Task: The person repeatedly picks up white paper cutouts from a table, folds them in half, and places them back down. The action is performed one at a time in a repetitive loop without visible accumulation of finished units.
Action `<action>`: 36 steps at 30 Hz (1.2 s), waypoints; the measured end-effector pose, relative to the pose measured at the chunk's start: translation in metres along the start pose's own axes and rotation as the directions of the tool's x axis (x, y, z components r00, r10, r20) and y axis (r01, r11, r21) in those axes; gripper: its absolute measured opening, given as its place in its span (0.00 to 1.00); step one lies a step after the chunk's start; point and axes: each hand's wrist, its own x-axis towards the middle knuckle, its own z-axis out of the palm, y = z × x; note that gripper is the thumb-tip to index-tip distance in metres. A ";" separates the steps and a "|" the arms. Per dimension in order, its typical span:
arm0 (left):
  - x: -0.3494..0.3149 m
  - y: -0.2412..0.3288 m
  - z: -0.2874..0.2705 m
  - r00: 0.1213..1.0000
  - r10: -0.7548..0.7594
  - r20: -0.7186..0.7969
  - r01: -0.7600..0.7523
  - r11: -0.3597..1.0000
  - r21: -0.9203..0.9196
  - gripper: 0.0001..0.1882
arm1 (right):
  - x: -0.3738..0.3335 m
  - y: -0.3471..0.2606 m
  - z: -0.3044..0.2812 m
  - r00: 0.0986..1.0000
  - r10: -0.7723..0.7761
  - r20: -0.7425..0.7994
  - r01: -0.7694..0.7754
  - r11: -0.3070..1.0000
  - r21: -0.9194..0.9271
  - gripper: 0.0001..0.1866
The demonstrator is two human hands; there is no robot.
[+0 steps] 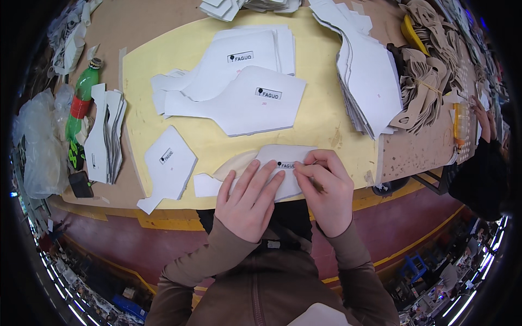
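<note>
A white shoe-upper-shaped piece (pixel 288 151) with a small dark-printed label lies near the table's front edge. My left hand (pixel 247 201) rests flat on it, fingers spread, the fingertips just left of the label. At the label's right end, my right hand (pixel 330 193) is closed in a pinch; what its fingertips hold, if anything, is too small to make out. A cream curved piece (pixel 235 164) shows beyond my left fingers. To the left lies a single labelled white piece (pixel 173 163), and farther off is a stack of similar labelled pieces (pixel 250 108).
Yellow sheeting (pixel 337 146) covers the table's middle. A tall white stack (pixel 370 76) and beige banded pieces (pixel 427 89) are at right, with another person's hand (pixel 483 119) beyond. A green bottle (pixel 84 89), plastic bag (pixel 43 144) and narrow white stack (pixel 103 138) stand at left.
</note>
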 end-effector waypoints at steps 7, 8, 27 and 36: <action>-0.006 0.004 0.006 1.000 0.001 -0.005 0.000 0.989 0.146 0.31 | -0.016 -0.002 0.001 0.978 -0.194 0.074 0.207 0.885 -0.417 0.13; -0.006 0.005 0.006 1.000 -0.006 0.004 0.005 0.989 0.146 0.31 | -0.022 -0.006 0.001 0.975 -0.201 0.097 0.222 0.829 -0.513 0.14; 0.001 -0.003 0.002 0.999 -0.010 0.037 0.008 0.998 0.057 0.20 | -0.025 -0.007 -0.018 0.954 -0.114 0.276 0.263 0.761 -0.594 0.14; -0.004 -0.006 0.012 1.000 -0.003 -0.006 0.004 0.992 0.128 0.27 | -0.029 0.004 -0.026 0.968 -0.114 0.223 0.234 0.727 -0.646 0.20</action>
